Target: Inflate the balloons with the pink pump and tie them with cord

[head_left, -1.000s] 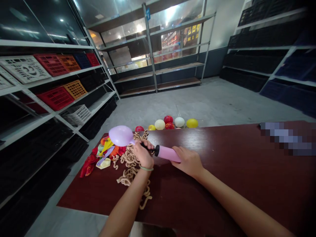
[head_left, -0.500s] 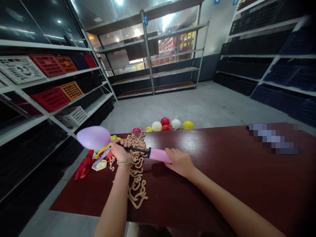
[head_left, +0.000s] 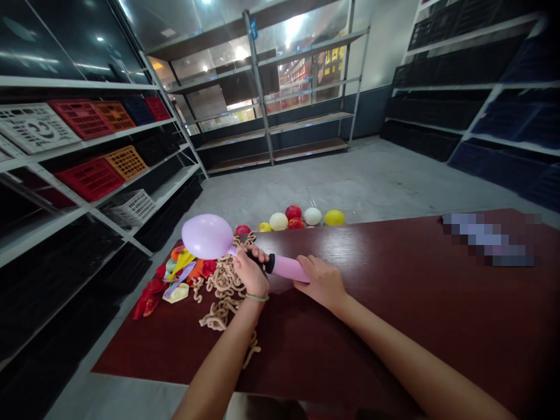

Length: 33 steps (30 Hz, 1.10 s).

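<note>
A purple balloon, partly inflated, sits on the nozzle end of a hand pump with a pink barrel and black end. My left hand is closed round the balloon's neck and the pump's black end. Round the pink barrel's other end my right hand is wrapped. Beneath and beside my left hand lies a heap of curly tan strands. Left of that heap are uninflated balloons in red, yellow, orange, purple and cream.
The dark red table bears a pixelated item at its right. Several inflated balloons show beyond the far edge. Shelves with crates stand left; more shelving stands behind and at the right.
My left hand and the balloon have moved right, towards my right hand. The black rod between the left hand and the pink barrel no longer shows. The balloon looks slightly smaller.
</note>
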Each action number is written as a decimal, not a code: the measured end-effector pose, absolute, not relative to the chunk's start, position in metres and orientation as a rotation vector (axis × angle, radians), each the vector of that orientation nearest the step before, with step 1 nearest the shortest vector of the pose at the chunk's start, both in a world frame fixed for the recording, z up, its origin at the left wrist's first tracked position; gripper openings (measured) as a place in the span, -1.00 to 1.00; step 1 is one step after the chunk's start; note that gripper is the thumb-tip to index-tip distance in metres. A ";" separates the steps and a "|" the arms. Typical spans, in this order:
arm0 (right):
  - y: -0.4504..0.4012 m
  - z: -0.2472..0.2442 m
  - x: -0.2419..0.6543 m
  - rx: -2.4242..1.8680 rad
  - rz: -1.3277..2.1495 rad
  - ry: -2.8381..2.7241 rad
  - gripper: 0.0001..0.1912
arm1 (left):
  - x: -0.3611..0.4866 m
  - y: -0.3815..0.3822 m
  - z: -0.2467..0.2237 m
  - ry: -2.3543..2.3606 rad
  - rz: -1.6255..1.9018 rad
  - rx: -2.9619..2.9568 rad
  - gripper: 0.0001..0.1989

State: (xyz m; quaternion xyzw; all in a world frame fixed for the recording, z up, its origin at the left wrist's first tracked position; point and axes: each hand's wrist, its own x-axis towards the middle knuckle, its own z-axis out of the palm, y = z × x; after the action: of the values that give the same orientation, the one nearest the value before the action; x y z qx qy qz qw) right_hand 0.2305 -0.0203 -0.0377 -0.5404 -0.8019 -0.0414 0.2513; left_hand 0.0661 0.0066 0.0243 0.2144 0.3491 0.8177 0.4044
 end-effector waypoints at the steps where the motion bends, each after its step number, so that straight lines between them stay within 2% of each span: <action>1: -0.020 -0.038 0.231 -1.474 -0.116 -2.185 -0.63 | 0.068 0.006 0.022 0.875 2.058 0.545 -0.85; 9: -0.021 -0.037 0.228 -1.405 -0.120 -2.361 -0.55 | 0.028 0.017 0.019 0.845 1.943 0.450 -0.80; 14: -0.021 -0.037 0.229 -1.372 -0.111 -2.425 -0.52 | -0.016 0.019 0.033 0.872 2.101 0.352 -0.94; 19: -0.020 -0.039 0.228 -1.351 -0.139 -2.429 -0.54 | -0.043 0.017 0.034 0.850 2.263 0.354 -0.87; 23: -0.020 -0.039 0.227 -1.429 -0.166 -2.330 -0.57 | -0.015 0.017 0.031 0.854 2.295 0.355 -0.81; 29: -0.019 -0.041 0.229 -1.473 -0.172 -2.212 -0.59 | 0.060 0.011 0.018 0.919 2.108 0.506 -0.77; 33: -0.020 -0.038 0.227 -1.489 -0.139 -2.262 -0.58 | 0.061 0.016 0.010 0.926 2.039 0.494 -0.76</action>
State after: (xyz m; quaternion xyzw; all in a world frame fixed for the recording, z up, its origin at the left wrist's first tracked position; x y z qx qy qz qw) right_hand 0.2270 -0.0203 -0.0384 -0.5366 -0.8150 -0.0499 0.2133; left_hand 0.0609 0.0158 0.0095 0.1962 0.3678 0.8104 0.4116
